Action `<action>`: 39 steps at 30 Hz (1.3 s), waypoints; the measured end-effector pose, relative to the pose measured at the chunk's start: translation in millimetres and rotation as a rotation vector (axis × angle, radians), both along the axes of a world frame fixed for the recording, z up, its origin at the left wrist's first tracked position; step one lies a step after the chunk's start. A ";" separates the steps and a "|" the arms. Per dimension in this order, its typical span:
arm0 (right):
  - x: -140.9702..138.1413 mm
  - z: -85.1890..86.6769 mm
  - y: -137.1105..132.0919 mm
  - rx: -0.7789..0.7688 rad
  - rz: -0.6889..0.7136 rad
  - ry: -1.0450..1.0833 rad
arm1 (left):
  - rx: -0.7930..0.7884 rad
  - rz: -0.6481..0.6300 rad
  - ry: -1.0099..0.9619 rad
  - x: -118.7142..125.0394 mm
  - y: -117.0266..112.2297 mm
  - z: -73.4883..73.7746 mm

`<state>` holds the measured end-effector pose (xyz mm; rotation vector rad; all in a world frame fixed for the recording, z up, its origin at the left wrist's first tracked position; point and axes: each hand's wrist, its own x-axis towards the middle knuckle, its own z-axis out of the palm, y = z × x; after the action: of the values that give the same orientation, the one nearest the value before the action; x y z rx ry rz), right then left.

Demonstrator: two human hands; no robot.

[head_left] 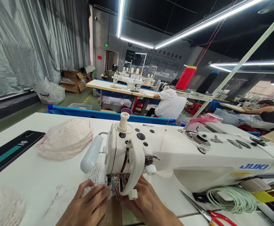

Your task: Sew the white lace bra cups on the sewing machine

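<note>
A white sewing machine (165, 153) marked JUKI stands before me. My left hand (90, 202) is just left of its needle area, fingers bent and closed on white stringy trim (97, 174). That trim runs back from my fingers beside the machine head. My right hand (148, 201) lies at the right of the needle area, close to the presser foot. The machine head hides most of its fingertips, so what they hold cannot be made out. A pale pile of round pieces (66, 138) lies to the left, and another white stringy pile (4, 207) sits at the near left edge.
Red-handled scissors (206, 213) and a coil of pale green cord (232, 199) lie under the machine arm. At far left is a black-and-teal box (12, 153). A red thread cone (186, 78) stands behind. A person in white (171, 103) sits at another table.
</note>
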<state>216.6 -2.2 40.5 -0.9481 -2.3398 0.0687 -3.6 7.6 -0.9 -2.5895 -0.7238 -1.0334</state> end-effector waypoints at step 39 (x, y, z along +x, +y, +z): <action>-17.2 -6.2 -5.1 0.077 -0.086 0.102 | -0.077 -0.040 -0.028 2.6 -1.2 11.3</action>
<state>199.3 -7.3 34.3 -0.9832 -2.1902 -0.0071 -1.1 6.4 10.4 -2.6702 -0.7357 -1.0759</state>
